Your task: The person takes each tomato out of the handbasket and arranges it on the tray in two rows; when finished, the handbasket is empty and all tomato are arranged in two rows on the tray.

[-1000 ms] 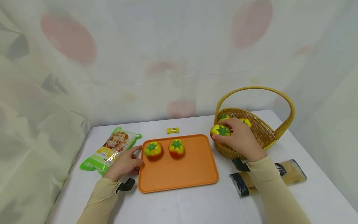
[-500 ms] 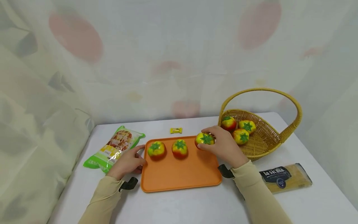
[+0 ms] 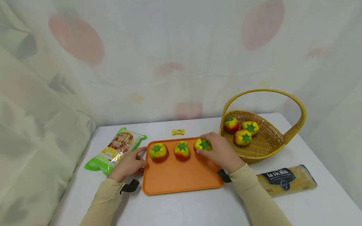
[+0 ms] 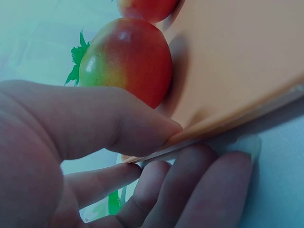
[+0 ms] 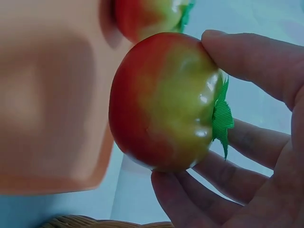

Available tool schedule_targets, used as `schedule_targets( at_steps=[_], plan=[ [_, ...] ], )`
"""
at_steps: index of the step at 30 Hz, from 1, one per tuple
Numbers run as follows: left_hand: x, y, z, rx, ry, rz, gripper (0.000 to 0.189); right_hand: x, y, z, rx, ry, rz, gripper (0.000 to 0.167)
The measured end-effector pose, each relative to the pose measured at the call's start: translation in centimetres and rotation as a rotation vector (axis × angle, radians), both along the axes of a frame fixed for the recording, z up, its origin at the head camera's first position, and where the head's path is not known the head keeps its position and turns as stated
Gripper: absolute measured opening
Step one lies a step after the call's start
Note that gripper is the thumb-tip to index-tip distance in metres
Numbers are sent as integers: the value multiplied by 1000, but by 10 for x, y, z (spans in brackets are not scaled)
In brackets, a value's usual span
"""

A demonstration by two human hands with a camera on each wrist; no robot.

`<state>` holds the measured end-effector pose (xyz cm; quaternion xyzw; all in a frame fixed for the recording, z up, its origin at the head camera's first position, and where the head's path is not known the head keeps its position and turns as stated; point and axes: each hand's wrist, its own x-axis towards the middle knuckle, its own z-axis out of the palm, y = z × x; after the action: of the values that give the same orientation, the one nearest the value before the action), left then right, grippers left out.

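My right hand [image 3: 222, 150] holds a red-and-yellow artificial tomato [image 3: 202, 145] with a green fabric leaf, close over the right back part of the orange tray [image 3: 181, 177]. In the right wrist view, thumb and fingertips grip this tomato [image 5: 161, 104] from opposite sides. Two like tomatoes sit on the tray along its back edge: one at the left [image 3: 158, 152], one in the middle [image 3: 182, 150]. At the tray's left edge, my left hand [image 3: 128, 164] pinches the rim. The left wrist view has its thumb [image 4: 128, 126] on top of the rim and the other fingers underneath and outside.
A wicker basket [image 3: 261, 152] with a tall handle stands at the right back, several tomatoes inside. Before it lies a spaghetti pack [image 3: 291, 180]. A green-edged food bag [image 3: 120, 144] lies left of the tray, and a small yellow wrapped candy [image 3: 178, 131] behind it.
My right hand has carried the tomato leftward from the basket to over the tray, then slightly lower beside the middle one. The left hand stays at the tray's edge.
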<state>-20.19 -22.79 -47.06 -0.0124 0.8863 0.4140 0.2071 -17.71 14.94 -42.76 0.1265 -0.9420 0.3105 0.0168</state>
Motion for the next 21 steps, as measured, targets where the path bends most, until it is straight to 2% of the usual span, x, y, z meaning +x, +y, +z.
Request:
schedule_targets(
  at_steps=[8,21],
  plan=[
    [-1,0,2,-5,-6,-2,81,-2,-6,-8,85,-12,1,54],
    [-2,0,0,-17,-1,-4,79,-4,-10,-14,146,-22,-16,53]
  ],
)
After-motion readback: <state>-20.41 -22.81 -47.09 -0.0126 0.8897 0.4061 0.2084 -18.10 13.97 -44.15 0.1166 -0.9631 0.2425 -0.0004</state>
